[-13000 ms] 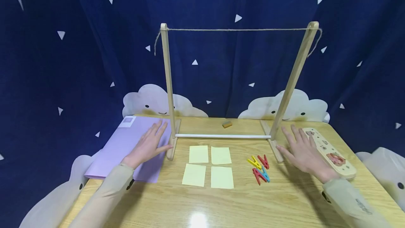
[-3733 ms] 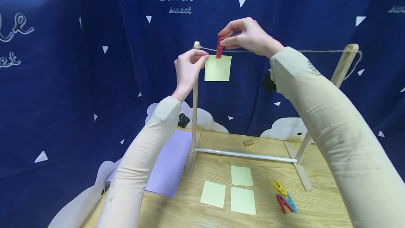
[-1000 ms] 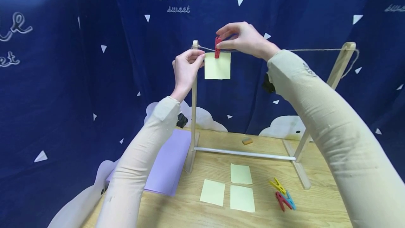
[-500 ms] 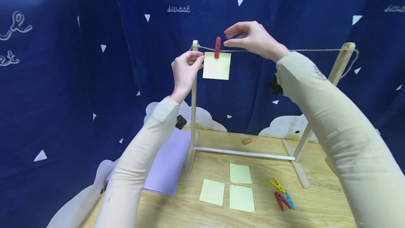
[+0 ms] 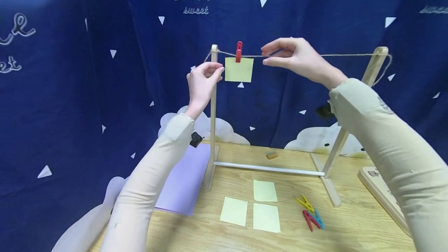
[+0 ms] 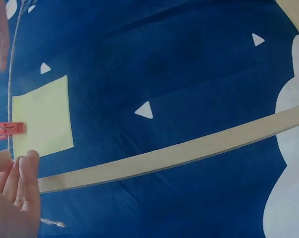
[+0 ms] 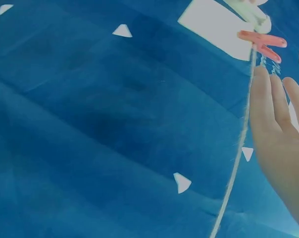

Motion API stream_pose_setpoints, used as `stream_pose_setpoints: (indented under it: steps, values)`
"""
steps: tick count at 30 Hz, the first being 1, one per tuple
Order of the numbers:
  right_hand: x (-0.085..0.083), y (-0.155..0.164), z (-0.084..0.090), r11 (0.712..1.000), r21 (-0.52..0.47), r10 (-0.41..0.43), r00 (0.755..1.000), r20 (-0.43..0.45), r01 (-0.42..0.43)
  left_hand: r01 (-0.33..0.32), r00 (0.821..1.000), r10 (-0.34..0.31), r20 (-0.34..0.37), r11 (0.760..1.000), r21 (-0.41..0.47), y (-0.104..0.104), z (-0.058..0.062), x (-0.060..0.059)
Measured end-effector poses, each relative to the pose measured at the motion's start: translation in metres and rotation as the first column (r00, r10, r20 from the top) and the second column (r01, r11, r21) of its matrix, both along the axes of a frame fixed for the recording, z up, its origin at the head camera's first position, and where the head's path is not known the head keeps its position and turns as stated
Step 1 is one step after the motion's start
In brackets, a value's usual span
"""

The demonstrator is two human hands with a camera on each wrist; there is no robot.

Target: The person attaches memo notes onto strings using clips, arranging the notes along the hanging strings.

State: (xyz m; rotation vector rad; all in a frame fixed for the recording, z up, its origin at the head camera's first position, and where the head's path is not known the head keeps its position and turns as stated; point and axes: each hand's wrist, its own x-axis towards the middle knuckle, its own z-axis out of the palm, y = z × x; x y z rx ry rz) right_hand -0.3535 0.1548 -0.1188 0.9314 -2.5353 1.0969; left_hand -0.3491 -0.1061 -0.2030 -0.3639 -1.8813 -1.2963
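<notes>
A yellow sticky note (image 5: pixel 239 70) hangs from the string (image 5: pixel 301 55) near its left end. One red clothespin (image 5: pixel 239 51) grips its top edge against the string. My left hand (image 5: pixel 202 86) is just left of the note, fingers loosely bent and holding nothing; in the left wrist view its fingertips (image 6: pixel 32 157) are right by the note's corner. To the right, my right hand (image 5: pixel 297 59) hovers at string height with relaxed fingers and nothing between them. In the right wrist view the clothespin (image 7: pixel 262 39) stands beyond the fingertips.
Three sticky notes (image 5: pixel 266 217) lie on the table (image 5: pixel 196 236). Right of them are yellow, blue and red clothespins (image 5: pixel 309 220). The wooden stand (image 5: pixel 213 127) has a white crossbar (image 5: pixel 269 168). A purple folder (image 5: pixel 185 182), a small brown block (image 5: pixel 271 155) and a decorated case (image 5: pixel 379 189) lie around.
My right hand has let go of the red clothespin and moved right and slightly down. My left hand has let go of the note and drawn slightly down and left. The note stays hanging.
</notes>
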Motion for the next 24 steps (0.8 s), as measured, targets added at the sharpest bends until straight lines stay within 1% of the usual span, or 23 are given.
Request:
stream_pose_setpoints:
  steps: [4, 9, 12, 15, 19, 21, 24]
  values:
    - [0.007, 0.024, -0.024, 1.000, 0.010, 0.008, 0.999, 0.034, -0.008, 0.012, 1.000, -0.012, 0.012, 1.000, -0.018, 0.001, -0.011, 0.001]
    - [0.015, 0.055, -0.062, 1.000, 0.023, -0.019, 0.997, 0.079, 0.018, 0.026, 0.998, -0.024, 0.057, 0.999, -0.038, 0.001, -0.032, 0.004]
    - [0.022, 0.072, -0.090, 0.999, 0.029, -0.039, 0.992, 0.116, 0.036, 0.047, 0.995, -0.042, 0.094, 0.998, -0.051, 0.001, -0.049, 0.007]
    - [0.030, 0.089, -0.119, 0.999, 0.022, -0.035, 0.986, 0.162, 0.032, 0.074, 0.989, -0.065, 0.134, 0.995, -0.066, 0.000, -0.067, 0.009]
    - [0.039, 0.109, -0.157, 1.000, 0.016, 0.001, 0.976, 0.216, -0.005, 0.104, 0.978, -0.089, 0.191, 0.992, -0.070, 0.000, -0.092, 0.014]
    - [0.042, 0.118, -0.175, 0.999, -0.001, 0.034, 0.973, 0.228, -0.035, 0.108, 0.972, -0.089, 0.216, 0.991, -0.073, 0.001, -0.104, 0.016]
    - [0.048, 0.130, -0.200, 0.998, -0.028, 0.053, 0.967, 0.249, -0.047, 0.123, 0.962, -0.099, 0.254, 0.989, -0.082, 0.004, -0.123, 0.019]
